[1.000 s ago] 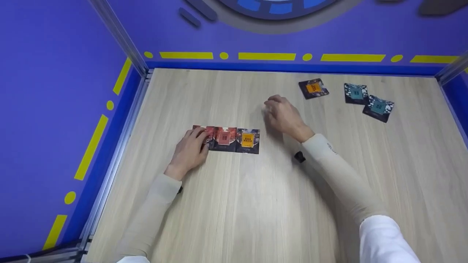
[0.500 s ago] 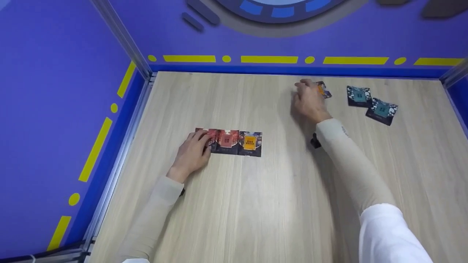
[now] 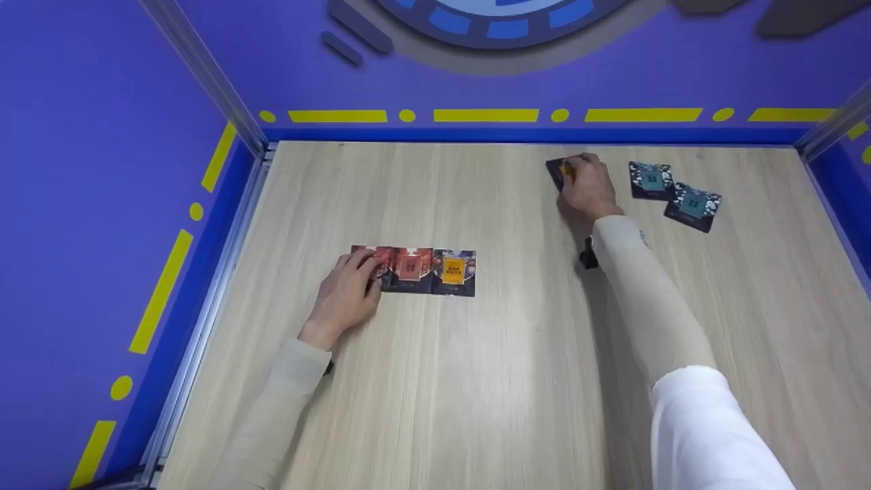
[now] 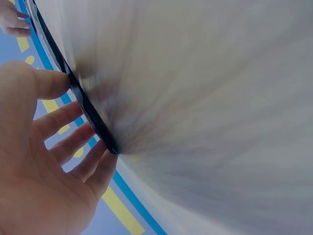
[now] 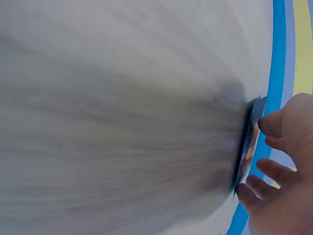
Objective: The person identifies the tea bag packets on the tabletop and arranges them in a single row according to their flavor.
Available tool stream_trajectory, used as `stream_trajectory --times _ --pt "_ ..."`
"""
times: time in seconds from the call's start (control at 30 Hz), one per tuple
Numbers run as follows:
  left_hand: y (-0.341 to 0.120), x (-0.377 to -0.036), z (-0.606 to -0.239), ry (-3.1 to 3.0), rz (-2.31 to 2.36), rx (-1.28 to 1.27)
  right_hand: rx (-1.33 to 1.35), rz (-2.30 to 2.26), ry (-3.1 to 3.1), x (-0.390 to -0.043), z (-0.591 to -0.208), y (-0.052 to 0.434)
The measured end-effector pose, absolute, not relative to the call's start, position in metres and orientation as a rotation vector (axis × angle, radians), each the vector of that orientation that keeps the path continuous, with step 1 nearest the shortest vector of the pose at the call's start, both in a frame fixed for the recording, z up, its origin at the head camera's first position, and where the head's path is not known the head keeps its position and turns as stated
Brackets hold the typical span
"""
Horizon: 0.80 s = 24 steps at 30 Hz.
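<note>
Three flat, square packets lie in a row on the table: a red packet (image 3: 381,262) partly under my left hand (image 3: 346,294), a second red packet (image 3: 411,270), and a packet with an orange label (image 3: 454,272). My left fingers rest on the leftmost red one. In the left wrist view its dark edge (image 4: 90,110) runs past the thumb and fingertips. At the back, my right hand (image 3: 590,187) covers much of another orange-labelled packet (image 3: 556,170). The right wrist view shows thumb and fingers spread along this packet (image 5: 250,142), fingertips touching it.
Two teal-labelled packets (image 3: 651,180) lie right of my right hand, the nearer one overlapping the other's corner. Blue walls with yellow dashes (image 3: 486,116) stand behind and at the left of the wooden table (image 3: 476,381). A metal rail (image 3: 224,272) follows its left edge.
My right hand has moved away from the row, back and to the right, onto the far orange-labelled packet. My left hand stays on the leftmost red packet. The head view has shifted slightly.
</note>
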<state>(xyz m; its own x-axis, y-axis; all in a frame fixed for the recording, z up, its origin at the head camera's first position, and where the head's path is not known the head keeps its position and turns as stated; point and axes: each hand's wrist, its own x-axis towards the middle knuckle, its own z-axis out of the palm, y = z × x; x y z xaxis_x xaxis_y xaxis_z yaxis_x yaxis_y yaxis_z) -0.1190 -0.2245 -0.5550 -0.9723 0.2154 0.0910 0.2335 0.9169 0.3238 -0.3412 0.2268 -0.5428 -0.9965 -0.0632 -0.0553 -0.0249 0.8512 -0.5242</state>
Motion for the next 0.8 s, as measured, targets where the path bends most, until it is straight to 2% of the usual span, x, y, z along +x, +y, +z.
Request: stream_trajectory --times 0.8 --pt "-0.2258 -0.1182 -0.5537 -3.041 -0.511 -0.349 -0.231 -0.673 2.917 -0.3367 -0.5426 0.2285"
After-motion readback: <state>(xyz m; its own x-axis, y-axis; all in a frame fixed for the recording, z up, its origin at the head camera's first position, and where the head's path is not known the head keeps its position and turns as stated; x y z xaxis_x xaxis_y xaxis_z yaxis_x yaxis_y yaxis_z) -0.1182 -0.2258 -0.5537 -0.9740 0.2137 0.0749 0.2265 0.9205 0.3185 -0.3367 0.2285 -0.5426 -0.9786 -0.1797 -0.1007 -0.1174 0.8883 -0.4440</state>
